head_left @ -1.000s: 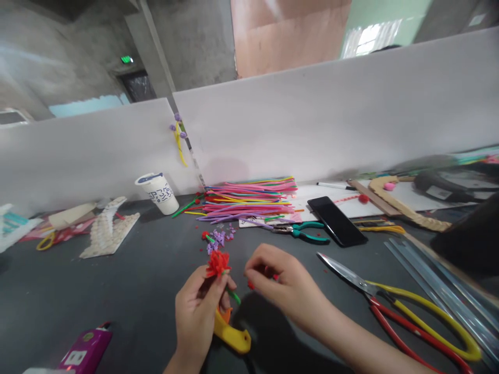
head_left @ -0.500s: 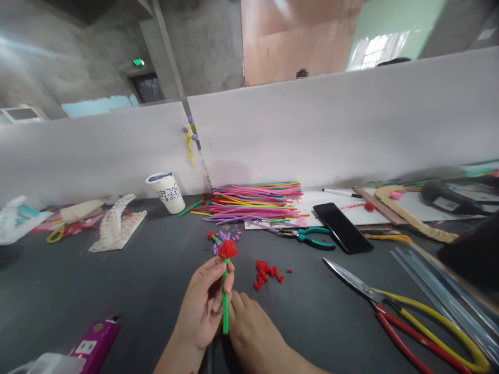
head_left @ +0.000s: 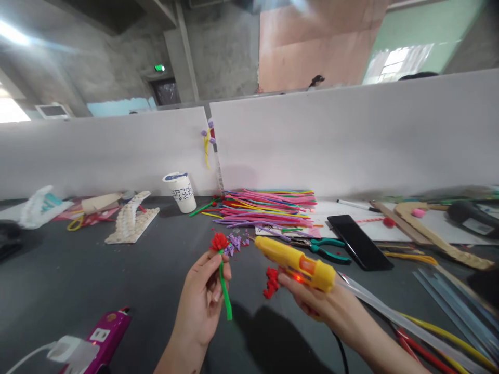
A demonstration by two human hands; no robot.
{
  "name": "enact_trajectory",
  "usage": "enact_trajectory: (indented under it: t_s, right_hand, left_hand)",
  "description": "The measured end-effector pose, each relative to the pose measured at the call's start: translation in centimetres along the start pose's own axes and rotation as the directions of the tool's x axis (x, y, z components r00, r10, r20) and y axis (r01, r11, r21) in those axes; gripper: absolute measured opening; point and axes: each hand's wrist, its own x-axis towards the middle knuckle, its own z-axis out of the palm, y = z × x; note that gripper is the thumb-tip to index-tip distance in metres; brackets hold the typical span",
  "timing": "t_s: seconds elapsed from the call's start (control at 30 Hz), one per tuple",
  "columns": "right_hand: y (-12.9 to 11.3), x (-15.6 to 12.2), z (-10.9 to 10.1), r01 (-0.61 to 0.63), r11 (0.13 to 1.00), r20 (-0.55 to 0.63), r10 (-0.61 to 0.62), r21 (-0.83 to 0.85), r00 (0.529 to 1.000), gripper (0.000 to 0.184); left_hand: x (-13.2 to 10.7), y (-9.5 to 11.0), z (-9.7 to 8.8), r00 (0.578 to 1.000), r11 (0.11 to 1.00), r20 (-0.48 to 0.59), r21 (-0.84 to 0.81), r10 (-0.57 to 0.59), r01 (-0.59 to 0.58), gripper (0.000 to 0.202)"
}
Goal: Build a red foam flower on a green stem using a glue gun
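Observation:
Between the fingers of my left hand [head_left: 205,288] is a red flower [head_left: 220,242] on a green pipe-cleaner stem [head_left: 225,291], held upright. My right hand [head_left: 322,301] grips a yellow hot glue gun [head_left: 296,262] whose nozzle points left towards the flower, a short way apart from it. A clear glue stick [head_left: 374,304] runs out of the gun's back end, and an orange-red light glows on its side. Small red pieces [head_left: 271,283] lie on the table beneath the gun. Purple bits [head_left: 235,243] are scattered just behind the flower.
A bundle of coloured pipe cleaners [head_left: 268,205] lies at the back. Pliers [head_left: 325,248], a black phone [head_left: 358,241] and large scissors [head_left: 413,337] are to the right. A white cup [head_left: 180,193] stands behind; a purple power strip [head_left: 103,337] sits front left.
My right hand, empty-looking and beside the left before, now holds the glue gun up at the right. The flower stays in my left hand. The view has shifted slightly left.

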Motion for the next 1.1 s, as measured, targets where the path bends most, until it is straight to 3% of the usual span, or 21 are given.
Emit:
enact_trajectory:
  t_s: [0.17, 0.3, 0.47, 0.6, 0.93, 1.1]
  right_hand:
    - [0.1, -0.7, 1.1, 0.046, 0.998, -0.047, -0.048, -0.045, 0.998, 0.006]
    - [0.2, -0.3, 1.2, 0.072, 0.986, -0.102, -0.088, -0.148, 0.991, 0.009]
    - [-0.2, 0.1, 0.6, 0.258, 0.965, -0.028, -0.259, -0.033, 0.965, 0.011]
    - [0.5, 0.0, 0.9, 0.298, 0.954, 0.047, -0.299, 0.038, 0.953, 0.013]
    - [1.7, -0.4, 1.1, 0.259, 0.963, 0.112, -0.266, 0.07, 0.957, 0.005]
    - [1.3, -0.3, 1.0, 0.231, 0.971, 0.131, -0.237, 0.061, 0.963, 0.012]
  left_hand:
    - [-0.5, -0.9, 0.6, 0.998, 0.992, 0.005, 0.108, -0.06, 0.059, 0.021]
    - [-1.4, -1.9, 1.2, 0.982, 0.96, 0.033, 0.221, -0.185, 0.174, 0.023]
    - [-2.1, -2.7, 1.7, 0.949, 0.916, 0.056, 0.284, -0.309, 0.282, 0.029]
    - [-2.1, -2.7, 1.7, 0.924, 0.905, 0.086, 0.255, -0.372, 0.34, 0.029]
    - [-2.0, -2.6, 1.6, 0.923, 0.897, 0.061, 0.268, -0.38, 0.352, 0.027]
    - [-2.1, -2.7, 1.8, 0.932, 0.894, 0.049, 0.305, -0.358, 0.328, 0.026]
